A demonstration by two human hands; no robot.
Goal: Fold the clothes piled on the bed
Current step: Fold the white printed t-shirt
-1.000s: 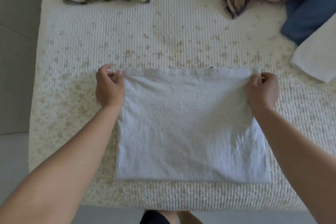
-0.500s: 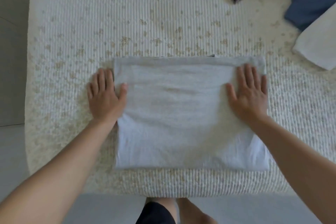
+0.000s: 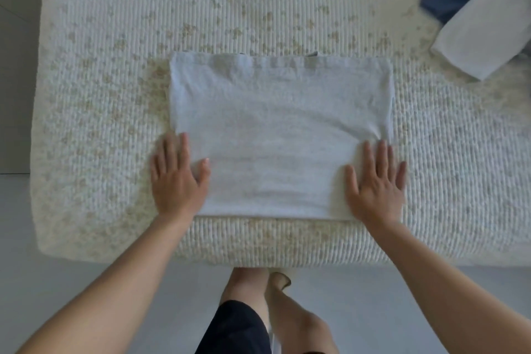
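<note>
Both hands have slid down to the near corners of the folded shirt (image 3: 280, 135).
Left hand (image 3: 178, 178), right hand (image 3: 376, 184) flat, holding nothing; cloth light, limp: pinch corners beneath fingertips.

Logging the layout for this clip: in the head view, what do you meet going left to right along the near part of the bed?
Bare bedspread → left hand, flat on the cloth's left edge → folded pale cloth → right hand, flat on its right edge → bare bedspread again.

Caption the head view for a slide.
Both hands, left and right, press flat on a folded white garment on the bed.
</note>
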